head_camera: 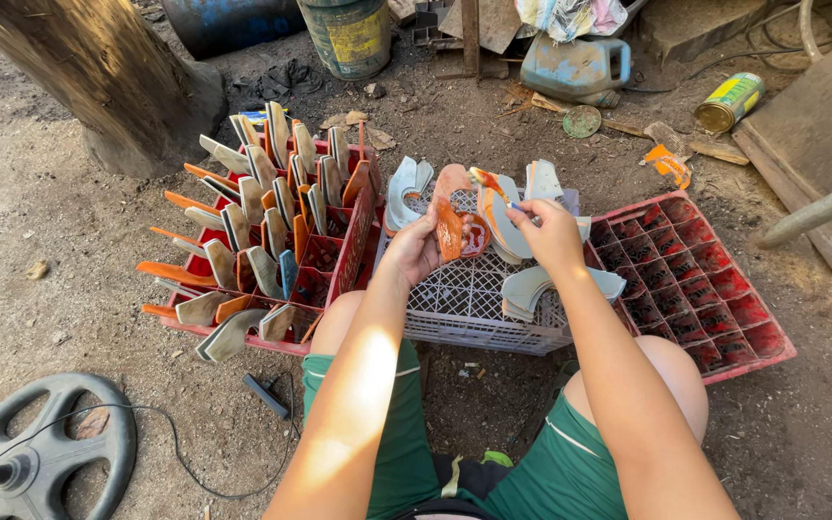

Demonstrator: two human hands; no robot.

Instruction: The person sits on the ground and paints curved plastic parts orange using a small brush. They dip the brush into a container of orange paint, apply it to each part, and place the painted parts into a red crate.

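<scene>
My left hand [412,248] grips a curved metal blade piece [451,214] partly coated in orange paint, holding it over a white plastic crate [474,306]. My right hand [549,231] holds a small brush [491,185] with an orange-wet tip, touching the top of that piece. More grey unpainted blade pieces [541,285] lie on the white crate around both hands.
A red compartment crate [331,258] at left stands full of orange-and-grey pieces. Another red crate [697,287] at right has empty cells. A tree trunk [98,67], drum [347,35], blue jug [576,67], tin can [730,102] and steering wheel [46,445] lie around on dirt.
</scene>
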